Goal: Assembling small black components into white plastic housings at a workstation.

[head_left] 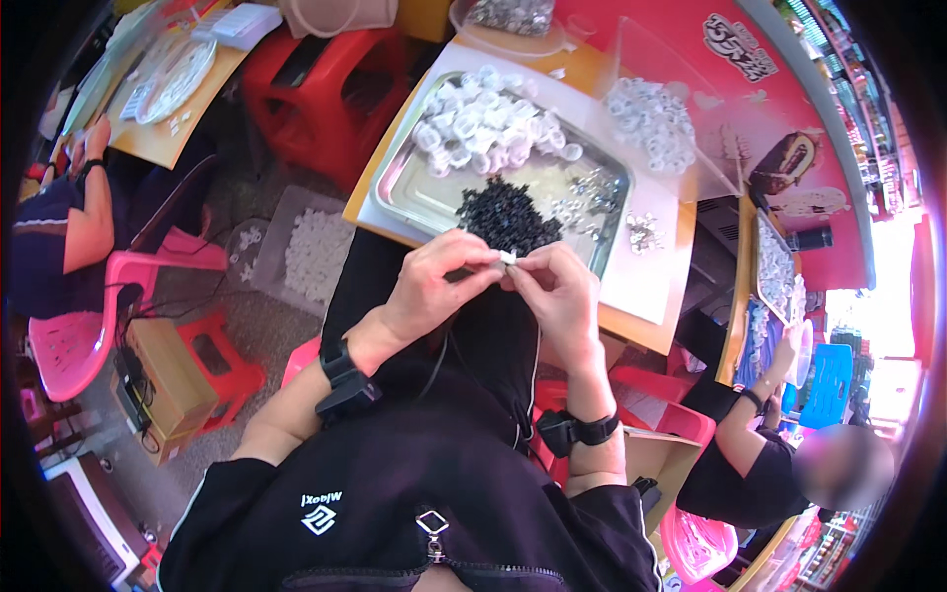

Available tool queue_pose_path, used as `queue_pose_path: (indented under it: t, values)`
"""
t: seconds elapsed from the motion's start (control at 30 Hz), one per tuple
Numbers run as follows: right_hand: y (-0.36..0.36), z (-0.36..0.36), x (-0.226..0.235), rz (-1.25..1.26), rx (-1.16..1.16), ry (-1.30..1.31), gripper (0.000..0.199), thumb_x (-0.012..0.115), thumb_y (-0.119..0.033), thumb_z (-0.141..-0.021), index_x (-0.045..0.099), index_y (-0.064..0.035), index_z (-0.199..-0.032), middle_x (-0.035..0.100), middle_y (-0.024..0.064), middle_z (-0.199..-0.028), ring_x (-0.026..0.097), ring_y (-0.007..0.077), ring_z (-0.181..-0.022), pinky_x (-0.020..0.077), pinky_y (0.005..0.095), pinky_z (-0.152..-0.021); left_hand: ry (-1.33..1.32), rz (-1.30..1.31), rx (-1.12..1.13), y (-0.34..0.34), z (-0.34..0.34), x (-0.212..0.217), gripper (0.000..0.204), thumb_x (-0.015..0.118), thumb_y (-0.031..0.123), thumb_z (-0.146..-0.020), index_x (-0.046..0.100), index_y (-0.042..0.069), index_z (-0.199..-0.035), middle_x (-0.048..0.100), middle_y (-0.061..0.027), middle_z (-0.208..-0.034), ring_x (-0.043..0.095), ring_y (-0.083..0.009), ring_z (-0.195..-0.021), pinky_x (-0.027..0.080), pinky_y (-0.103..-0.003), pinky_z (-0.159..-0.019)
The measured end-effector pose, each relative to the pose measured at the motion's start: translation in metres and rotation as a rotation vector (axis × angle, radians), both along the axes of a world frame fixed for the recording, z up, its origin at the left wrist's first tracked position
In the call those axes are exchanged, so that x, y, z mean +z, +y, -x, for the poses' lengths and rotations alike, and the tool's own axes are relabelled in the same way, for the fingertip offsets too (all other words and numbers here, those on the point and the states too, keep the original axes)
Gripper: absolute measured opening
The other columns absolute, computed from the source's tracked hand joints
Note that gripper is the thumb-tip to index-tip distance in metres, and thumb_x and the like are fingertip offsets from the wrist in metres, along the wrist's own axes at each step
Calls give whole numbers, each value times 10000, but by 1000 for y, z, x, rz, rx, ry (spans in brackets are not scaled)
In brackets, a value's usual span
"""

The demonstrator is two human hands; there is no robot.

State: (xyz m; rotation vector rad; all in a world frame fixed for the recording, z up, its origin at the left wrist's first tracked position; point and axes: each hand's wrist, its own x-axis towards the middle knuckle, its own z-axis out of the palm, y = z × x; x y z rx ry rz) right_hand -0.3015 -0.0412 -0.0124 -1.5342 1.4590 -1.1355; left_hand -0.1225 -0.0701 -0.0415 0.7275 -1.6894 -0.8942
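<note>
Pinched between the fingertips of both hands is a small white plastic part [507,258], mostly covered by the fingers. My left hand [439,276] grips it from the left and my right hand [559,286] from the right, just over the near edge of a metal tray [400,202]. Right behind the fingers lies a heap of small black parts [508,215]. Farther back in the tray is a large pile of white ring-shaped parts [483,123]. Small shiny metal pieces [592,202] are scattered at the tray's right side.
A clear plastic bin [646,123] of white rings stands at the back right. More metal pieces [644,234] lie on the white board [631,286]. A tub of white parts [318,257] sits on the floor, near a red stool [316,99]. Co-workers sit left and right.
</note>
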Motion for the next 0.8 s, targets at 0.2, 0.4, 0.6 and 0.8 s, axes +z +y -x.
queue_pose_path:
  t: [0.2,0.4,0.6,0.8]
  values:
    - [-74,113,62,-128,28,-2,102,652,-57,-861,641,5,-941,671,72,-826,654,119,-736,528,250,-707,38,-271,-21,-1,-9,-3,251,677,-4,-840,655,9,-1089,596,-75,-1051,630,-117,-884,537,-244,-754]
    - [-124,154,65,74,-286,6,289,632,-114,-896,622,59,-1126,683,92,-851,665,127,-732,514,227,-620,48,-397,51,-1,-12,-6,205,663,51,-875,663,11,-1076,605,-58,-994,622,-109,-842,516,-236,-740]
    - [-156,101,-8,-58,-228,546,243,676,-194,-807,700,21,-917,688,158,-734,687,194,-609,524,304,-619,56,-503,0,-2,-14,-9,169,633,78,-904,677,11,-1053,616,-38,-948,585,-74,-792,472,-208,-694]
    - [-175,102,-41,-66,-282,594,290,691,-223,-767,702,2,-950,699,119,-730,678,173,-633,517,302,-641,99,-530,12,-4,-16,-7,162,623,87,-912,680,3,-1038,618,-22,-911,573,-68,-773,457,-207,-686]
